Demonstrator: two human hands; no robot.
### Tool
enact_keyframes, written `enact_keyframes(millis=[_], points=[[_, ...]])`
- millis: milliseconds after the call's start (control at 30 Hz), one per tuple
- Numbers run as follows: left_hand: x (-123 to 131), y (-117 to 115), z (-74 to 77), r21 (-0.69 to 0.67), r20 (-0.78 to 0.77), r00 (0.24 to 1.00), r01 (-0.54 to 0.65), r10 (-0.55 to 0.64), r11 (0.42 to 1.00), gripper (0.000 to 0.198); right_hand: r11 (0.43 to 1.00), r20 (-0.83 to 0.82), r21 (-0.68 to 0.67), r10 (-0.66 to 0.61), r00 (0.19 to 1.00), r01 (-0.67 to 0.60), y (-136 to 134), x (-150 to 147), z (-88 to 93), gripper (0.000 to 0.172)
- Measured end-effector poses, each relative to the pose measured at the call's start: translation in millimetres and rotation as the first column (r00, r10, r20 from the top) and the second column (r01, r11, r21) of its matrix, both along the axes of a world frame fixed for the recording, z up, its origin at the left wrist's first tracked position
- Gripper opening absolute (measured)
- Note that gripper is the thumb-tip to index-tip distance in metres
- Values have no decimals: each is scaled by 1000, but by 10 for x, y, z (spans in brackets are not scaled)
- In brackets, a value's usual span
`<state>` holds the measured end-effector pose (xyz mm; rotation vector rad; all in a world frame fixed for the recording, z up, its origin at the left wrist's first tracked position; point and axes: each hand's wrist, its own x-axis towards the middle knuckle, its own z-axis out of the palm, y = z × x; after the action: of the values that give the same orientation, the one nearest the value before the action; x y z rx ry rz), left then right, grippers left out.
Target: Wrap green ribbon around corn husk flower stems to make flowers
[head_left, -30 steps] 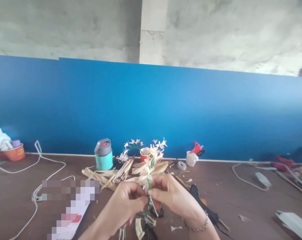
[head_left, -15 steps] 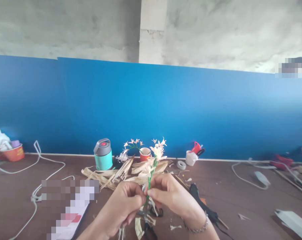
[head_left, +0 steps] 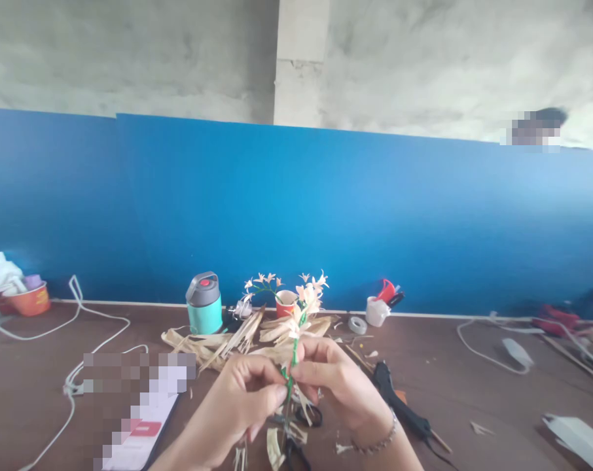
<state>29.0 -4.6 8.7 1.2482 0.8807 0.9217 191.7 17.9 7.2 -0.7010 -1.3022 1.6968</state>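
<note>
An artificial flower stem (head_left: 295, 350) with pale cream blossoms at its top stands nearly upright between my hands. Its stalk looks wrapped in green tape. My left hand (head_left: 250, 396) pinches the lower stalk between thumb and forefinger. Slightly higher, my right hand (head_left: 333, 373) closes its thumb and fingers on the same stalk. Black-handled scissors (head_left: 309, 415) lie on the table beneath my hands, partly covered. Behind them are dried corn husks (head_left: 240, 337) and a red paper cup (head_left: 283, 306) with another flower sprig (head_left: 264, 282) leaning out of it.
A turquoise food jar (head_left: 204, 311) stands behind the husks. Right of centre are a tape roll (head_left: 357, 325), a white cup of pens (head_left: 376, 311) and a black glue gun (head_left: 399, 402). White cords (head_left: 73, 366) cross the left side. A blue partition (head_left: 296, 216) closes the back; a person's head shows above it.
Both hands stay on the stem, with the right hand's wrist turned slightly inward. Above the partition, the person's head has moved left.
</note>
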Motion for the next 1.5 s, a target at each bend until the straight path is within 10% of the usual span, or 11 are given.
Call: enact_keyframes(millis=[1167,1500], points=[[-31,42,-79,-244,338,913,320,-229,915,7,966,40,106,233,972,-236,-55,104,7,30],[-8,62,-92,-83,-14,998,58,-59,995,16,982,263,136,95,960,-134,-50,113,29,27]])
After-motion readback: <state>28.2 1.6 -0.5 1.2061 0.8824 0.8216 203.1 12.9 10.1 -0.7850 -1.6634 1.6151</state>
